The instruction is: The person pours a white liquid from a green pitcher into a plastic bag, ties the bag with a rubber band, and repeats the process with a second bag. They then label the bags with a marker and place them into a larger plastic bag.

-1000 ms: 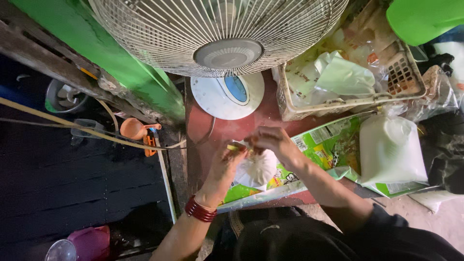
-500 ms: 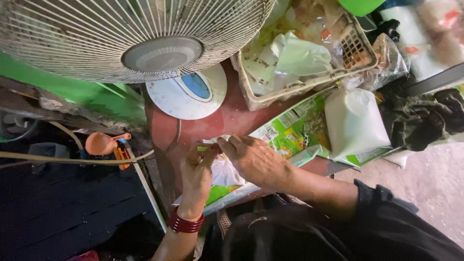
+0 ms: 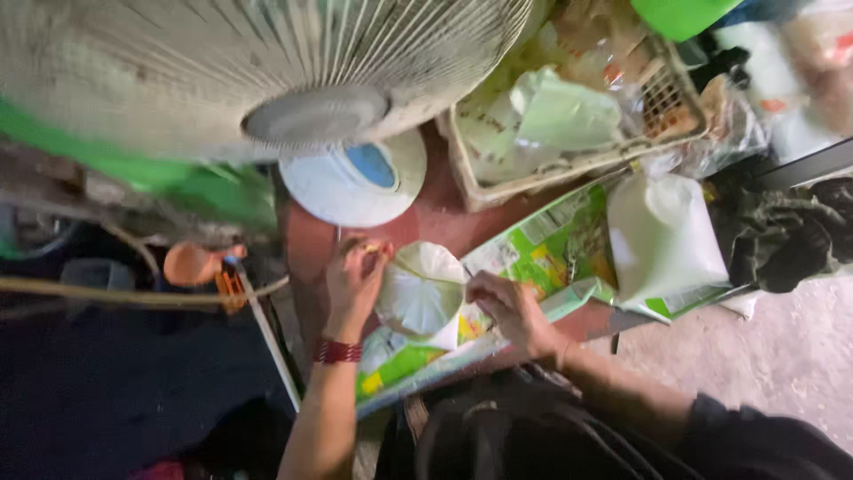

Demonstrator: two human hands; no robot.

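Observation:
A small clear plastic bag filled with something white sits on a green printed carton on a reddish table. My left hand, with a red bracelet at the wrist, pinches the bag's top corner. To the right of the bag, my right hand rests on the carton with fingers curled; whether it holds anything small is unclear.
A large white fan hangs over the table's far side, beside a round white and blue disc. A wire basket holds pale bags. A bigger white bag stands to the right. An orange spoon lies left.
My hands were together over the bag; now they have parted, the right one drawn off to the right. The bag shows fully. The view has moved closer.

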